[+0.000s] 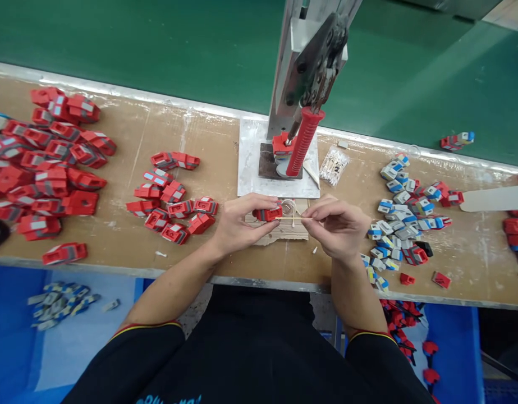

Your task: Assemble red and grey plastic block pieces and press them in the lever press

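red block (269,214) | angular, dark-marked | held crosswise | thin pale stick (290,218) | level | tip at block's right end

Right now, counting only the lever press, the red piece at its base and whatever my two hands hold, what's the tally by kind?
Lever press: 1
Red pieces: 2 (held piece in the left hand, base piece at the press)
Thin stick, in the right hand: 1
Total: 4

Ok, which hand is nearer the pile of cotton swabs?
Right. The right hand, pinching a thin stick, is on the person's side of the pile of cotton swabs; the left hand, holding a red part, is farther left.
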`<state>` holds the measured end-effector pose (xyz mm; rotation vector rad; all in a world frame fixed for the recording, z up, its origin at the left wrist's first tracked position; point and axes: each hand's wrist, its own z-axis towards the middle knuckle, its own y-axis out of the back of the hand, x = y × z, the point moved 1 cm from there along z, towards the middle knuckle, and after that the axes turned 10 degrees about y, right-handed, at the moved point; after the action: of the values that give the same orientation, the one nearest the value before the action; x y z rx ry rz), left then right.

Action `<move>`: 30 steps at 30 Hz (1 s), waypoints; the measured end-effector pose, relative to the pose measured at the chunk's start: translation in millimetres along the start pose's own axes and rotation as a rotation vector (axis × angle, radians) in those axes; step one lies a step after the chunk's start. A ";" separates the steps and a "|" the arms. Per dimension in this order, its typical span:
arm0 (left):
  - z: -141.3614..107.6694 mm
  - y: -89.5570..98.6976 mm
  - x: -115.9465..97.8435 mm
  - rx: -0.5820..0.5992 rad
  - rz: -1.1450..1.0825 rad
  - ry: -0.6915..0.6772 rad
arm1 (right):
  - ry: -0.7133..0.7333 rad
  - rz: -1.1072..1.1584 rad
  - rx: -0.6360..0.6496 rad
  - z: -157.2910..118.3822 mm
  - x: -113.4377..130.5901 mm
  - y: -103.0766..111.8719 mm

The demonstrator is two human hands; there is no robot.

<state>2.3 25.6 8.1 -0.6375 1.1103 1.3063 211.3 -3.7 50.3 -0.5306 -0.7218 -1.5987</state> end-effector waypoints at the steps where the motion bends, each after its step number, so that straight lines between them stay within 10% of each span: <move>1: -0.1 0.0 0.0 0.002 0.004 0.005 | -0.002 0.000 0.013 -0.2 -0.1 -3.0; 30: 1.6 1.7 -3.3 -0.014 0.042 0.043 | -0.014 -0.197 0.057 0.5 -5.3 25.3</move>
<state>1.5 25.9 12.0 -0.6584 1.1559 1.3427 237.0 -1.3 50.8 -0.4396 -0.8488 -1.7523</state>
